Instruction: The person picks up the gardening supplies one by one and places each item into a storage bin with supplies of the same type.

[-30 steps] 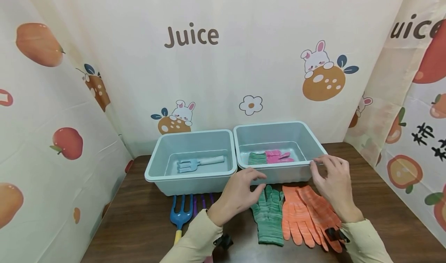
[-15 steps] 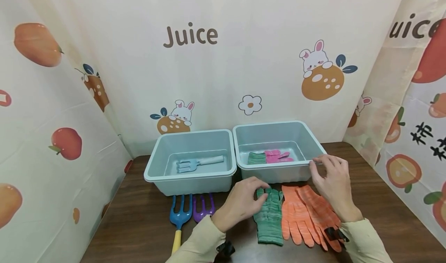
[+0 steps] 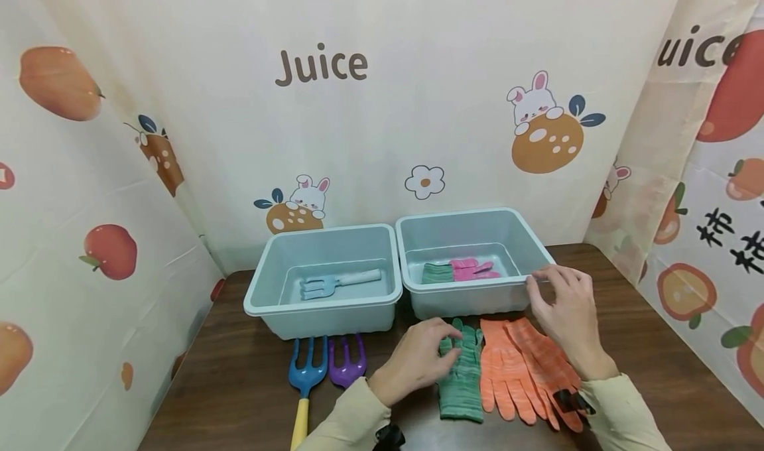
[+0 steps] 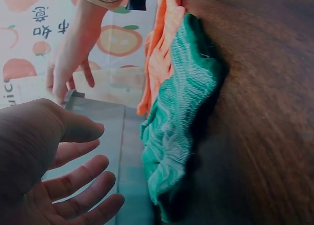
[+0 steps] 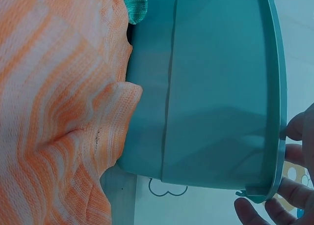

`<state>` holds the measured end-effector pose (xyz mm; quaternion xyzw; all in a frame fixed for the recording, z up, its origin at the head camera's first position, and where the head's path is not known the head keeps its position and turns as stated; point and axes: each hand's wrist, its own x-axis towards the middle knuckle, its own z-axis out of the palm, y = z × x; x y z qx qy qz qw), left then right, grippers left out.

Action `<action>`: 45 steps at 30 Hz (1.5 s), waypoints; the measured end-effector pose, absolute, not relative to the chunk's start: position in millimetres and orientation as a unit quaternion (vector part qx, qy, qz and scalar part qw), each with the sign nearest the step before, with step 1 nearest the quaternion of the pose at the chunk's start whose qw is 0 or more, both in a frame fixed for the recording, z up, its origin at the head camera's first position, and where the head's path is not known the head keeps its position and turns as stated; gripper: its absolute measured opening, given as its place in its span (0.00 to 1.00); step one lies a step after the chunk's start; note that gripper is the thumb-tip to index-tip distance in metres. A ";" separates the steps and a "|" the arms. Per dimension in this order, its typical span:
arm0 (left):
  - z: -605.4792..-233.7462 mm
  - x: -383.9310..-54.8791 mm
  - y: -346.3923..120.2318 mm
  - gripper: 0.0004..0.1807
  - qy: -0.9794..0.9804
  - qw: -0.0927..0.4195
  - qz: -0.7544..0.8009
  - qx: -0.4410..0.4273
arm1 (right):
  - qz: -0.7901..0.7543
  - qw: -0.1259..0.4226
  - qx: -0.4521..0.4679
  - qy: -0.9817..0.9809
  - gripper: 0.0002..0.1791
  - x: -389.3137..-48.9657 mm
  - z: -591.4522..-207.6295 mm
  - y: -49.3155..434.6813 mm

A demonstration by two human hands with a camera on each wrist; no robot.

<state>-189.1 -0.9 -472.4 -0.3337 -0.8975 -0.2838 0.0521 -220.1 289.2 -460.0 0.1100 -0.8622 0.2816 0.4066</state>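
Note:
My left hand point(image 3: 420, 358) hovers over the upper part of a green striped knit glove point(image 3: 462, 391), fingers loosely bent with nothing between them. In the left wrist view its fingers point(image 4: 83, 178) spread apart beside the green glove. My right hand point(image 3: 564, 312) rests its fingertips on the front right corner of the right light-blue bin point(image 3: 471, 298). The right wrist view shows those fingers point(image 5: 294, 190) at the bin's rim. Beneath that hand lies a pair of orange knit gloves point(image 3: 507, 375). Inside this bin is a pink and green glove point(image 3: 468, 272).
A left light-blue bin point(image 3: 322, 318) stands beside the right one, holding a small blue hand fork point(image 3: 334, 285). In front lie a blue fork with a yellow handle point(image 3: 307, 375) and a purple fork point(image 3: 347, 371), partly hidden by my left sleeve. A printed curtain point(image 3: 370, 132) surrounds the wooden table point(image 3: 221, 385).
My left hand has moved slightly right and toward me, from in front of the bins to over the green glove, uncovering more of the purple fork. My right hand stays at the bin corner.

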 end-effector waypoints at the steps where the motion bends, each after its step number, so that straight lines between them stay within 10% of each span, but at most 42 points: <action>1: -473.8 -189.4 -0.6 0.12 -0.898 0.050 -0.282 -0.334 | 0.281 0.407 0.109 -0.862 0.07 -220.2 -460.2 289.0; 45: -504.0 -191.3 10.7 0.05 -0.916 0.006 -0.171 -0.363 | 0.278 0.411 0.111 -0.861 0.07 -219.9 -460.5 288.3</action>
